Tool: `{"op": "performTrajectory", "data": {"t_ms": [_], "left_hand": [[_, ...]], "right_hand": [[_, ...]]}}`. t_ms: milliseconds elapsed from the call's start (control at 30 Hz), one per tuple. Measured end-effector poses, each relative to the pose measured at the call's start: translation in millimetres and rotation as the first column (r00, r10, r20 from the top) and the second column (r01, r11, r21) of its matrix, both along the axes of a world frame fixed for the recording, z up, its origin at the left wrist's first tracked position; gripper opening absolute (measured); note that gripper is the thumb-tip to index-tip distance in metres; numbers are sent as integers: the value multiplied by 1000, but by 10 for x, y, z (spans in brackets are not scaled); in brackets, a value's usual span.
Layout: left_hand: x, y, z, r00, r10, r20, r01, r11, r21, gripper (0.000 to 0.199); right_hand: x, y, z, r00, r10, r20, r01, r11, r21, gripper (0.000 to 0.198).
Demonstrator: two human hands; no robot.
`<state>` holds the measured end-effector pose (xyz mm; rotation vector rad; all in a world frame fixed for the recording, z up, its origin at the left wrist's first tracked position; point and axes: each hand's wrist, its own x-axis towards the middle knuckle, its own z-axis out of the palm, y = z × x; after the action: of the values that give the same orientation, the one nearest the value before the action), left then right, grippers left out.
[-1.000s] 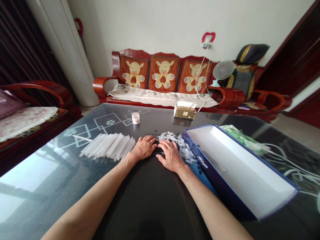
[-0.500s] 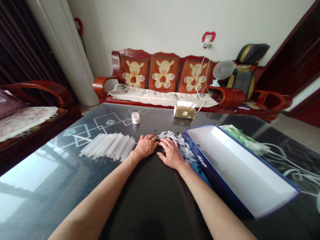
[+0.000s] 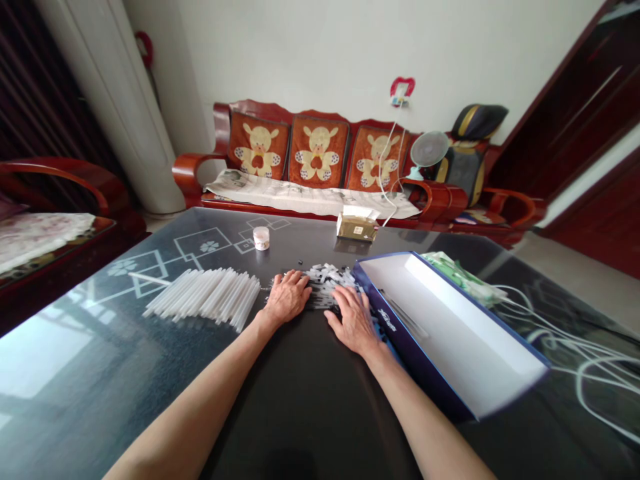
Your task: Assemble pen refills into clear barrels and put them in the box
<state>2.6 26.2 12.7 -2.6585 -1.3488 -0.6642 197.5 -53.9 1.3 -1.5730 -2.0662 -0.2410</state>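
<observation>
Small white and black plastic pieces lie heaped on the dark glossy table, between and beyond my hands. My left hand rests palm down at the left side of the heap, fingers spread. On the right side, my right hand lies over the near edge of the pieces with its fingers stretched out. What is under both palms is hidden. A row of long white translucent tubes lies to the left of my left hand, with one loose tube farther left.
An open blue box with a white inside stands right of my right hand, thin rods in it. Behind it are a green-and-white packet and white cables. A small jar and tissue box stand farther back.
My hands have moved apart, the right one drawing back toward me, and more of the heap shows between them. The whole view has shifted slightly.
</observation>
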Motion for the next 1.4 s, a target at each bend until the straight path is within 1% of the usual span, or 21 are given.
{"op": "performTrajectory", "data": {"t_ms": [200,267,333,400,467,500,533,567,600,633,700,800,900,1033,1133,1167,1233,1300,1333,1367,1400], "left_hand": [[-11,-109,22,991,-60,122,44,990,131,36],[-16,-128,17,987,-83,135,63,987,146,36],[-16,-133,10,985,-99,142,77,985,153,36],[-14,-128,5,982,-112,152,87,983,161,35],[-15,-115,7,980,-115,164,88,982,166,34],[-18,-106,13,979,-112,169,83,983,166,33],[-24,-97,22,980,-107,170,78,983,164,33],[-31,-87,34,980,-102,169,74,984,161,33],[-40,-77,49,982,-98,164,72,985,158,33],[-51,-68,66,983,-96,154,73,986,153,32],[-78,-57,99,987,-100,128,81,986,144,31],[-119,-71,120,988,-129,80,117,983,142,29],[-150,-120,90,984,-162,70,151,978,142,28],[-186,-191,14,976,-181,121,161,974,157,28],[-211,-199,-20,961,-226,160,195,962,190,26],[-215,-194,-25,956,-237,174,202,959,200,26],[-213,-182,-26,949,-239,205,194,957,215,26],[-198,-184,-17,947,-224,230,174,960,218,27],[-188,-193,-8,945,-223,240,172,961,217,28],[-177,-208,2,941,-230,249,177,960,217,30],[-166,-227,13,935,-244,258,190,957,218,33]], "right_hand": [[1,244,91,982,178,-66,-165,971,174,27],[-14,311,194,976,207,-71,-190,963,189,27],[-14,337,375,977,198,-75,-182,965,187,30],[43,325,619,990,113,-86,-97,981,169,31],[189,303,864,993,-86,-82,95,989,111,31],[295,296,960,977,-206,-45,208,977,39,30],[416,293,1027,948,-318,19,318,946,-61,29],[546,292,1060,906,-408,109,422,884,-199,29],[674,292,1058,856,-473,208,517,780,-353,28],[792,292,1024,831,-496,253,556,710,-432,24],[979,289,894,800,-520,299,593,615,-520,18],[1109,288,674,779,-543,314,613,551,-567,20],[1124,304,557,768,-563,304,620,535,-574,21],[1108,325,566,765,-576,288,619,534,-575,22],[1095,295,715,744,-603,288,647,543,-536,24],[1080,274,798,740,-612,280,656,566,-498,26],[1006,229,986,760,-617,202,643,671,-369,29],[843,196,1144,831,-554,-38,544,826,-152,36],[724,191,1186,858,-478,-190,472,878,-80,42],[582,195,1194,858,-381,-343,392,919,-40,50],[423,208,1164,827,-275,-490,298,954,-32,58]]}}
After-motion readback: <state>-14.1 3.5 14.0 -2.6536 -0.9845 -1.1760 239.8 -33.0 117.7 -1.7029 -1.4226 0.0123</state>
